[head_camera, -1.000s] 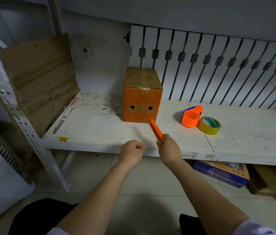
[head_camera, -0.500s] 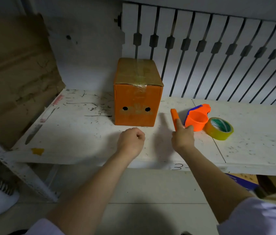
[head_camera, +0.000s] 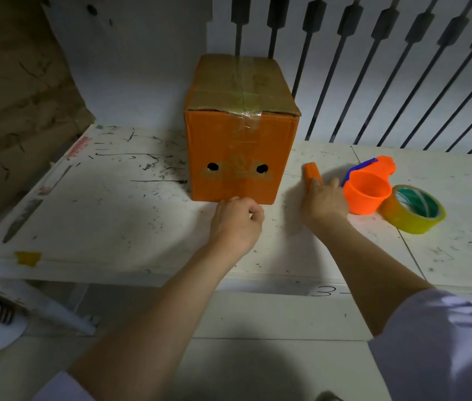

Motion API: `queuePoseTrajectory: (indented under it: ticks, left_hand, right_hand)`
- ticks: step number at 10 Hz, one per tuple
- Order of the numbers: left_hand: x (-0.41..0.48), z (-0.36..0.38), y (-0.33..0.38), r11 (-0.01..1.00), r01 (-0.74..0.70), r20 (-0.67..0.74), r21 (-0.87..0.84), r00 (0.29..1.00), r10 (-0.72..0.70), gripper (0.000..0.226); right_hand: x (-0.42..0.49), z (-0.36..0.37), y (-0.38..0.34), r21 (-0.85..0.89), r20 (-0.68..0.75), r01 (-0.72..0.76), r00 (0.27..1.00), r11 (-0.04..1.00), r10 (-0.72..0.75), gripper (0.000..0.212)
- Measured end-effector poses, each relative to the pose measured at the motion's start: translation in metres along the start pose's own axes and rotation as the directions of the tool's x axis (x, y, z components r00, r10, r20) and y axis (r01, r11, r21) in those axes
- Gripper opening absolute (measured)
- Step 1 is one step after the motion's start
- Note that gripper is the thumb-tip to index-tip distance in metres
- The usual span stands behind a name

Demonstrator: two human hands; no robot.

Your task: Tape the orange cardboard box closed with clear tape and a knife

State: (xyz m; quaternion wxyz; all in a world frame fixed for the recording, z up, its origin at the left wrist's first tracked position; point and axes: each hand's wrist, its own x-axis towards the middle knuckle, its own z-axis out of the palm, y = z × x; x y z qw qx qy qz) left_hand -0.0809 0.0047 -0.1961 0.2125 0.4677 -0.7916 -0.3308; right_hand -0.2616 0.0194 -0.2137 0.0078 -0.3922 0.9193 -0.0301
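The orange cardboard box (head_camera: 242,134) stands at the centre of the frame on the scuffed white worktop (head_camera: 119,215), its brown top flaps already crossed by clear tape that runs down onto the front face. The right hand (head_camera: 324,202) is seen right of centre, curled over the lower end of an orange-handled knife (head_camera: 311,176), which lies low against the worktop; whether the blade is extended cannot be told. The left hand (head_camera: 239,219) is loosely fisted just in front of the box's lower edge, holding nothing visible. An orange plastic tape dispenser (head_camera: 369,192) and a yellowish roll of tape with a green core (head_camera: 414,208) sit touching each other at the right, just beside the right hand.

The main risks are judged as follows: the dispenser could be knocked by the right hand's knuckles as the knife is set down or lifted, and the roll pushed with it. If the blade is out, a finger could be nicked. The light box could slide backward if pressed without bracing.
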Motion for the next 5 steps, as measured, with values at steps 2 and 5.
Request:
queuePoseTrajectory:
  ticks: [2, 5]
  left_hand:
    - [0.0, 0.001, -0.003, 1.0, -0.007, 0.007, -0.014, 1.0, 0.007, 0.015]
    - [-0.004, -0.008, -0.001, 0.999, 0.004, -0.02, -0.039, 1.0, -0.005, 0.014]
  right_hand:
    - [0.0, -0.001, -0.002, -0.077, -0.002, -0.022, 1.0, 0.997, 0.022, 0.057]
    - [-0.006, -0.012, -0.002, -0.099, -0.014, -0.011, 1.0, 0.995, 0.009, 0.065]
